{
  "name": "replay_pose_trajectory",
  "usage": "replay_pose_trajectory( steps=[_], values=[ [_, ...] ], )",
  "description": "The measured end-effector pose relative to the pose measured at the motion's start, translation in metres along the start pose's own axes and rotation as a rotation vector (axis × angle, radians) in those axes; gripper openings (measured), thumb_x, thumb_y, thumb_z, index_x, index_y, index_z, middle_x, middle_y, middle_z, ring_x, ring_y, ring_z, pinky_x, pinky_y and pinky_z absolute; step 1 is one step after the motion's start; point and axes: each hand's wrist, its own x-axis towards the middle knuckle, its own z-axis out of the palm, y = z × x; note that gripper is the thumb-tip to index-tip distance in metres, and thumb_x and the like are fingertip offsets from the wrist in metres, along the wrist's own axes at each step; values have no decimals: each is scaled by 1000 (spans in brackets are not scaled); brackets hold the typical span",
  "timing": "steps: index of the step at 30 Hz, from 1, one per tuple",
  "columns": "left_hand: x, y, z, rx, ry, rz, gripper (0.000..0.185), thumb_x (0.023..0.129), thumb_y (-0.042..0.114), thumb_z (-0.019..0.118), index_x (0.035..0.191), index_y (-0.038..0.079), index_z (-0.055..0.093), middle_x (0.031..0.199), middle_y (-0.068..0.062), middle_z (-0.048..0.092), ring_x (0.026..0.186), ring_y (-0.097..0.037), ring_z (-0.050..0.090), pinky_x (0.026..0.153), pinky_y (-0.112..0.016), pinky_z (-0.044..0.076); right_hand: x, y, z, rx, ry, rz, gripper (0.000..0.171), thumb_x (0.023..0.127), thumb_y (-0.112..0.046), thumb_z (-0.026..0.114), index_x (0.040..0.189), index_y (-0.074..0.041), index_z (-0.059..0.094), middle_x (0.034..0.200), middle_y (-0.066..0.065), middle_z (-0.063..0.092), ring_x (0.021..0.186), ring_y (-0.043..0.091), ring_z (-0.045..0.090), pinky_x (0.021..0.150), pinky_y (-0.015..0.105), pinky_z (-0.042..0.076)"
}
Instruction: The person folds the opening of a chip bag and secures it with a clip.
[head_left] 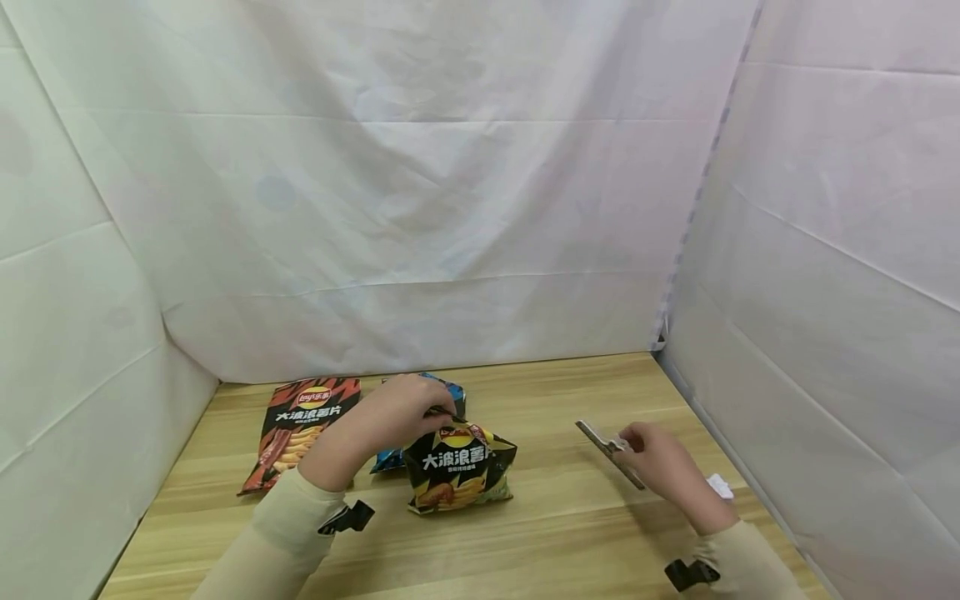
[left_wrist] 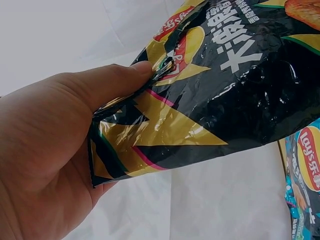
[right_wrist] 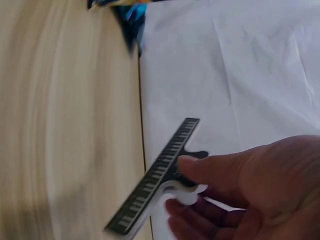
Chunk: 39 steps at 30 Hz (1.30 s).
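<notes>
My left hand (head_left: 393, 410) pinches the folded top edge of a black chip bag (head_left: 461, 477), thumb on one side and fingers behind. Yellow zigzags and chip pictures mark the bag, which stands tilted at the middle of the table. In the left wrist view the thumb (left_wrist: 117, 82) presses on the crumpled, folded foil. To the right, my right hand (head_left: 660, 458) holds a long bag clip (right_wrist: 155, 180) with a piano-key pattern, above the table. Its thumb and fingers grip the clip's handle, and the bar points away from the hand.
A red and black chip bag (head_left: 311, 417) lies flat at the left. Behind the black bag is a blue chip bag (head_left: 456, 393), partly covered by the left hand. A small white object (head_left: 720, 486) lies at the right table edge. White cloth (head_left: 450, 208) walls surround the wooden table (head_left: 555, 542).
</notes>
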Motion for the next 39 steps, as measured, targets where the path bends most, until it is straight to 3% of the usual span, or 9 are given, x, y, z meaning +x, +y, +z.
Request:
replay_pose_trajectory(
  steps=[8, 14, 21, 27, 39],
  values=[
    [0, 0, 0, -2, 7, 8, 5, 106, 22, 80, 102, 24, 82, 96, 14, 74, 79, 0, 62, 72, -31, 56, 11, -45, -1, 268, 120, -83, 19, 94, -13, 91, 110, -7, 82, 95, 0, 78, 86, 17, 70, 72, 31, 55],
    [1, 1, 0, -7, 10, 5, 6, 106, 22, 80, 102, 24, 83, 96, 13, 75, 80, -1, 62, 73, -31, 56, 16, -71, 1, 394, 86, -141, 15, 94, -11, 91, 107, -8, 83, 96, 2, 78, 82, 17, 69, 70, 29, 55],
    [2, 3, -1, -10, -2, -9, 6, 106, 23, 79, 102, 25, 82, 96, 14, 74, 80, -1, 61, 73, -31, 56, 19, -90, 5, 407, 10, -180, 8, 94, -9, 90, 100, -11, 84, 95, 0, 78, 83, 17, 72, 71, 29, 56],
    [1, 3, -1, -11, -1, -10, 6, 106, 22, 79, 102, 24, 83, 97, 13, 75, 80, -1, 62, 73, -32, 56, 22, -104, 10, 398, -76, -285, 4, 95, -8, 88, 95, -9, 85, 91, -2, 76, 85, 16, 73, 70, 28, 56],
    [3, 1, -1, -22, -1, -4, 7, 105, 22, 80, 100, 24, 82, 93, 15, 74, 76, 1, 61, 70, -30, 55, 28, -125, 28, 346, -134, -409, 15, 96, -10, 88, 89, -21, 81, 87, -10, 71, 80, 10, 67, 70, 29, 56]
  ],
)
